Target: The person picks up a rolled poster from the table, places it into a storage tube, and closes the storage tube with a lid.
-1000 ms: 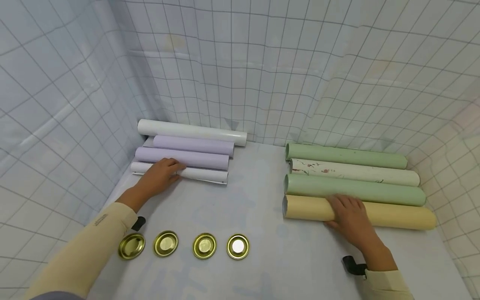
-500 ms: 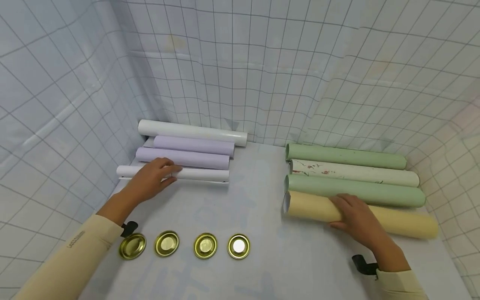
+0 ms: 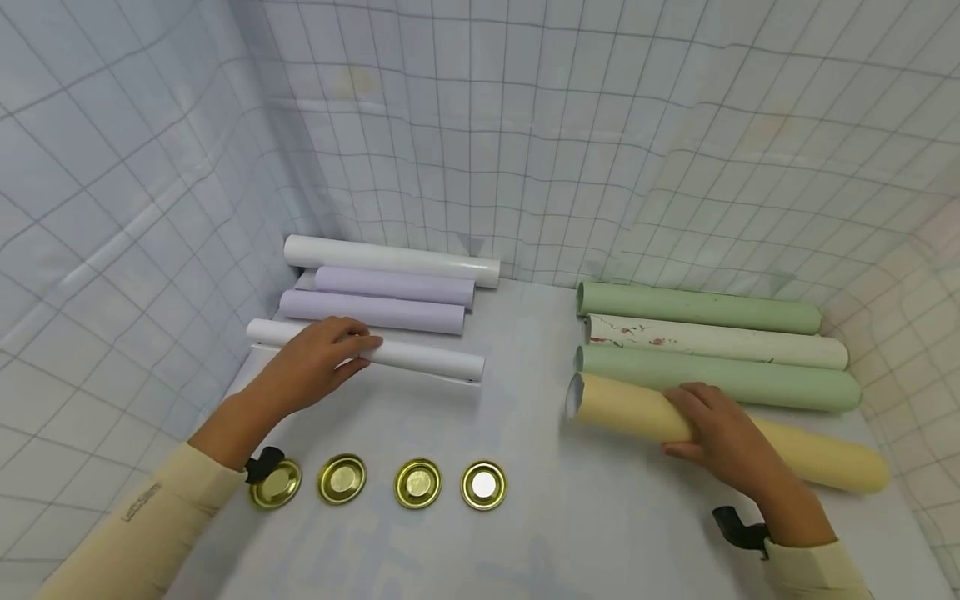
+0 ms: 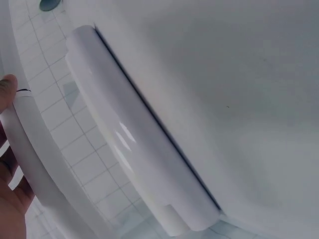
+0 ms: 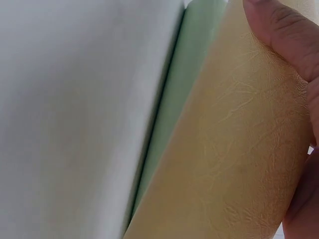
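Observation:
My left hand grips a thin white paper roll near its middle, its loose edge hanging below. In the left wrist view the fingers curl round this white roll. My right hand holds a yellow wallpaper roll, thumb on the near side and fingers over the top. Its left end is raised and its right end slants toward the front. Creased texture shows on the yellow roll in the right wrist view. Two lilac rolls lie behind the left hand, and a green roll lies just behind the yellow one.
Four-sided grid-lined sheeting walls the back and sides. A glossy white roll lies at the back left. A floral roll and another green roll lie at the back right. Several gold dishes stand in a front row.
The white roll has come away from the lilac rolls toward the front, its right end swinging forward. The yellow roll's left end has risen, and its right end has moved forward.

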The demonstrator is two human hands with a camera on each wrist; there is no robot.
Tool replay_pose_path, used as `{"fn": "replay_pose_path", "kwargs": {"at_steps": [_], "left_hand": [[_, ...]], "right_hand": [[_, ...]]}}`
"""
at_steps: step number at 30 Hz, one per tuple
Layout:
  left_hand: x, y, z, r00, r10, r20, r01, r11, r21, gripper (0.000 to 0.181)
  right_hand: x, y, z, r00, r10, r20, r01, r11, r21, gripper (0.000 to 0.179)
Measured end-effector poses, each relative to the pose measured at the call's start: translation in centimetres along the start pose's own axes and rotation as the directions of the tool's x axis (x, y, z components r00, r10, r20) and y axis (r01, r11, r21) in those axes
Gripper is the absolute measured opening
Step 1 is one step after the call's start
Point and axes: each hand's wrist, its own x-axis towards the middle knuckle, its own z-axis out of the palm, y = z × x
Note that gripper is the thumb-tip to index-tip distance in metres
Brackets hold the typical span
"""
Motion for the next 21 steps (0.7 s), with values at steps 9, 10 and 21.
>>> {"fn": "replay_pose_path", "kwargs": {"at_steps": [9,10,21], "left_hand": [[1.8,2.6,-0.2,0.999,0.036,-0.003,-0.036,0.999,-0.024,0.045],[2.0,2.9,-0.2,0.999,0.035,-0.005,-0.035,0.999,-0.03,0.045],[4.0,5.7,0.8,0.997,0.066,-0.043,-0.069,0.995,-0.071,0.044]], "right_hand": [[0.3,-1.5,-0.3,0.999,-0.029,-0.031,0.029,1.0,0.003,0.082],[0.3,-1.6,-0.2,0.999,-0.035,-0.035,0.035,0.999,0.002,0.082],[0.2,-2.5,0.2,0.995,-0.056,-0.084,0.057,0.998,0.002,0.077]]}}
